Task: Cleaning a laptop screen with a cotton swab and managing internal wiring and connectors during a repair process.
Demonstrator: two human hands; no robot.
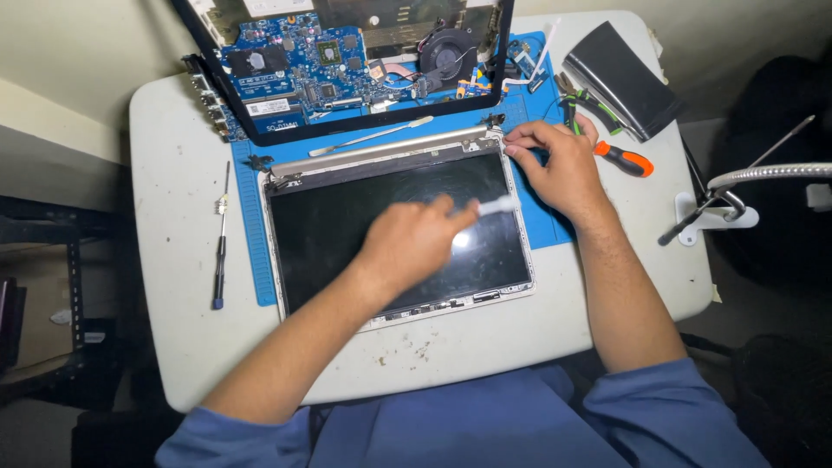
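A detached laptop screen panel [347,225] with a dark glass face lies on a blue work mat [247,217]. My left hand [412,243] hovers over the glass and grips a small white tool [496,205] that points right toward the panel's edge. My right hand [559,165] rests its fingers on the panel's top right corner, beside the hinge [492,121]. A silver hinge bar [381,152] runs along the panel's top edge.
An opened laptop base with blue circuit board [295,65] and fan [446,52] sits at the back. A metal spudger [368,137], orange-handled screwdriver [626,159], black cover [620,78], thin screwdriver [221,251] and a flexible lamp arm [763,173] surround the white table [173,329].
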